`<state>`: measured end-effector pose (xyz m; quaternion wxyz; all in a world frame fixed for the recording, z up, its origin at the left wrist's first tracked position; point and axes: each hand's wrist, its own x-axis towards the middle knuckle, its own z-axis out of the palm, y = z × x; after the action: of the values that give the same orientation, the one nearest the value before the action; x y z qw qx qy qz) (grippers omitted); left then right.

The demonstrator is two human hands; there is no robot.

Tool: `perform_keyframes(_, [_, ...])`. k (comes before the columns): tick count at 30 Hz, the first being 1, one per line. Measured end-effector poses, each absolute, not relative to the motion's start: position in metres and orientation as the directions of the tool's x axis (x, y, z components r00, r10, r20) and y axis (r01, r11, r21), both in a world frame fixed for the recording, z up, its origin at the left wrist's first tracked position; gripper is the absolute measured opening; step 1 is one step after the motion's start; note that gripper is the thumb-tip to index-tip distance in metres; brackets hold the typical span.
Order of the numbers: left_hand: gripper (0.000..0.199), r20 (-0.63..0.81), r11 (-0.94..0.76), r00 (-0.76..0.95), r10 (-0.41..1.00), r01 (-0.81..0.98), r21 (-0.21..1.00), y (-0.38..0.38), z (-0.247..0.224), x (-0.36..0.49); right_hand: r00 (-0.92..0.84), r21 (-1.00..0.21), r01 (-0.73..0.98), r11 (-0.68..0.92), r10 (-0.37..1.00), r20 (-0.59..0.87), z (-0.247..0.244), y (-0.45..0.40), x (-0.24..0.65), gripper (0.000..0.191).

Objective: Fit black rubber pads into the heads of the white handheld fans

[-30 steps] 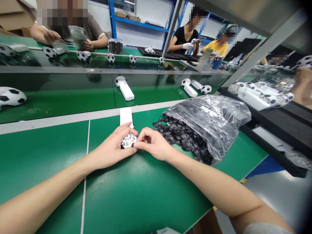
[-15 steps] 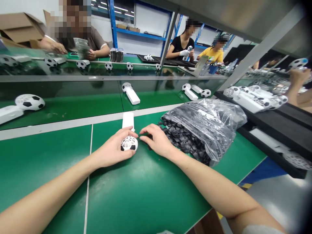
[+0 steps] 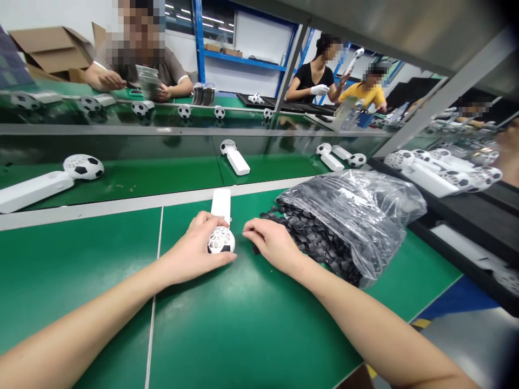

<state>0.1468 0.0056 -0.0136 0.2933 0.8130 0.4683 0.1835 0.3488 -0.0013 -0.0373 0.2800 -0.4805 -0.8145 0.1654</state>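
My left hand is wrapped around the ball-shaped head of a white handheld fan, which lies on the green table. Its head has an open white grille and black football patches; the handle points away from me. My right hand is just to the right of the fan head, apart from it, thumb and fingertips pinched together. Whatever may be between those fingertips is too small to make out. Close by, small black patches spill from a clear plastic bag. One loose black patch lies under my right hand.
Beyond a pale rail, several similar fans lie on a green strip. At right, a black tray holds more fans. A slanted metal post rises there. Co-workers sit across the line; cardboard boxes stand behind.
My right hand has drawn slightly away from the fan head, and its fingers have closed into a pinch. My left thumb has straightened. The view has shifted; a co-worker has raised a fan.
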Motion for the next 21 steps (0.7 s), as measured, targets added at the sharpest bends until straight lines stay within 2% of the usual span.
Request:
perform_keyframes(3, [0.049, -0.056, -0.378, 0.56, 0.826, 0.626, 0.682, 0.011, -0.008, 0.14, -0.395, -0.653, 0.574, 0.494, 0.866, 0.307, -0.039, -0.002, 0.349, 0.017])
perform_keyframes(8, [0.051, -0.09, -0.425, 0.673, 0.734, 0.558, 0.713, 0.013, 0.001, 0.134, -0.423, -0.538, 0.586, 0.605, 0.795, 0.434, -0.038, -0.004, 0.348, 0.008])
perform_keyframes(13, [0.051, -0.044, -0.439, 0.662, 0.748, 0.543, 0.716, 0.011, -0.005, 0.137, -0.481, -0.588, 0.5, 0.636, 0.769, 0.422, -0.037, -0.006, 0.347, 0.009])
perform_keyframes(18, [0.047, -0.037, -0.445, 0.654, 0.756, 0.555, 0.703, 0.011, -0.009, 0.137, -0.488, -0.517, 0.528, 0.674, 0.738, 0.466, -0.038, -0.006, 0.346, 0.006])
perform_keyframes(21, [0.047, -0.034, -0.448, 0.653, 0.756, 0.555, 0.701, 0.011, -0.009, 0.137, -0.466, -0.564, 0.499, 0.658, 0.752, 0.466, -0.036, -0.008, 0.344, 0.008])
